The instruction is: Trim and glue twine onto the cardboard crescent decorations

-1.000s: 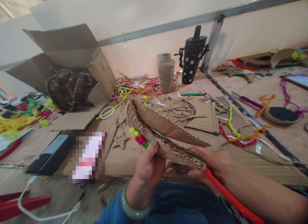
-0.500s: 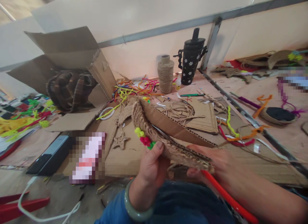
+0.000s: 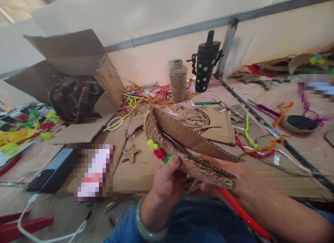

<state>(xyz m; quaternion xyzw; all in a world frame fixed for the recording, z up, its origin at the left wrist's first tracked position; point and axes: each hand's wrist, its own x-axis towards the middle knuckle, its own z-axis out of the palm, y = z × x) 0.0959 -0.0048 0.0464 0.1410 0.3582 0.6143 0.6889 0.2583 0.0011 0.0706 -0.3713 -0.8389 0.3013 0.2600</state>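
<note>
A curved, twine-covered cardboard piece (image 3: 180,156) is held tilted above the work surface, with a bare corrugated cardboard flap (image 3: 193,135) standing behind its coiled twine face. Yellow, red and green fuzzy decorations (image 3: 159,154) sit on its front edge. My left hand (image 3: 167,178) is closed on the lower edge, thumb in front beside the green tuft. At the piece's right end, my right hand (image 3: 232,177) is closed around it, its fingers partly hidden behind. Below the right hand runs a red curved handle or tube (image 3: 244,213); what it belongs to is hidden.
A twine star (image 3: 129,154) lies on the cardboard mat (image 3: 135,177). Behind are a twine spool (image 3: 178,83), a black tumbler (image 3: 207,67), a small glue bottle (image 3: 192,90) and tangled pipe cleaners (image 3: 146,95). An open cardboard box (image 3: 109,83) and a phone (image 3: 53,168) stand left.
Both hands and the twine-covered piece have shifted slightly right and down in view. The grip looks the same, and the background has moved slightly left.
</note>
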